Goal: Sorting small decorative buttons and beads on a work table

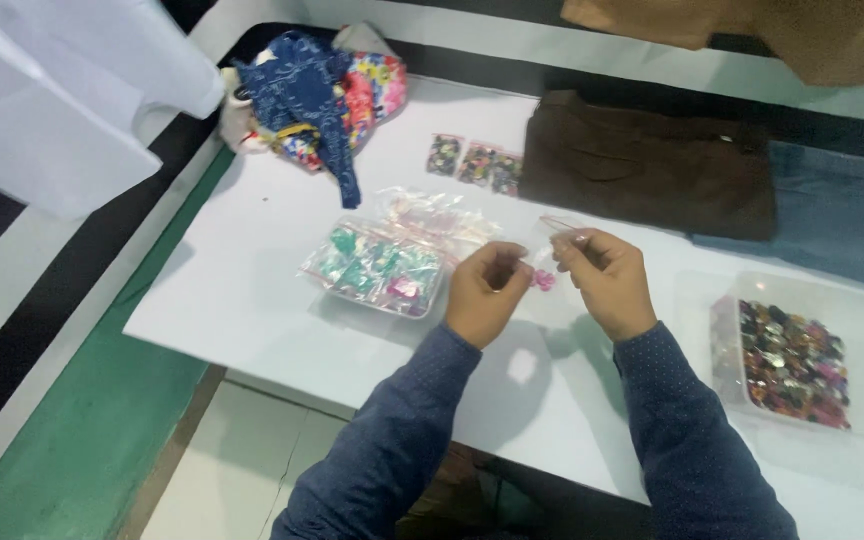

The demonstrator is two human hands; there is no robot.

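Small clear plastic bag [555, 250] pinched between both hands, held just above the white table [252, 290]. Pink pieces [544, 280] inside at the bottom of the bag, hanging between the two hands; kind hard to tell, probably buttons or beads.

Left hand [487, 293] curled nearly closed, fingertips gripping the bag's left edge. Right hand [602, 280] likewise curled, thumb and forefinger pinching the bag's top right edge. Both wrists in dark blue dotted sleeves [402, 430].

Just left of the left hand: pile of filled clear packets [377, 265] holding green, white and pink bits, lying flat on the table. Just beyond that pile, ahead of the left hand: loose empty clear bags [432, 212] with red strips at the top.

Right of the right hand, near the forearm: clear plastic tray [857, 310] with a heap of mixed coloured buttons [790, 362] in its near half.

Further ahead of both hands: three small dark packets [477, 162] in a row. Beside them, beyond the right hand: folded brown garment [647, 165], touching folded blue denim [837, 215] to its right.

Far ahead of the left hand: bundle of blue and floral cloth [317, 95] at the table's far corner. White fabric [62, 90] hanging at the far left, off the table. Tan cloth [782, 30] at the top right edge. Green floor strip [82, 440] and pale tiles below the table edge, left of the left arm.
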